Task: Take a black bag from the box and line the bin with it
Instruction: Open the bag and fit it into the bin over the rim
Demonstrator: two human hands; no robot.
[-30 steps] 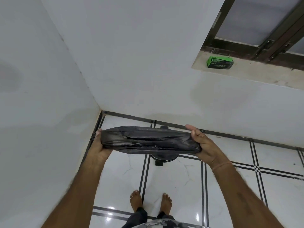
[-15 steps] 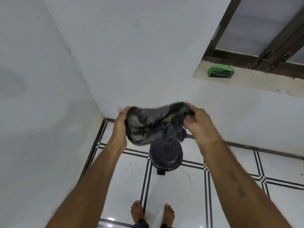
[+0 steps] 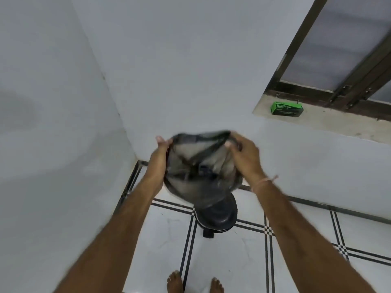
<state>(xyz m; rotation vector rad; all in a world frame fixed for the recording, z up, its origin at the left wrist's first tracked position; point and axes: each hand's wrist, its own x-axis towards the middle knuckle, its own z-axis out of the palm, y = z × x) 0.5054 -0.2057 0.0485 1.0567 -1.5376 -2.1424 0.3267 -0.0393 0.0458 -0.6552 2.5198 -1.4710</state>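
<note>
From the head camera, the person stands barefoot in a white corner, both arms reaching forward. The left hand (image 3: pixel 161 154) is closed on one side of the black bag (image 3: pixel 201 172), fingers curled over its rim, and the right hand (image 3: pixel 243 154) pinches the opposite side, so the mouth gapes open between them. The thin film is blurred and sags down from the hands, its bottom hanging just above the bin (image 3: pixel 215 214), which sits on the tiled floor (image 3: pixel 243 261) below and slightly nearer the body than the hands. The green box (image 3: pixel 287 108) rests on the window ledge (image 3: pixel 330 123), well beyond the right hand. To do this well, I judge the mouth should be kept wide and centred over the bin, and the bin's lid looks shut, so it would need raising first.
</note>
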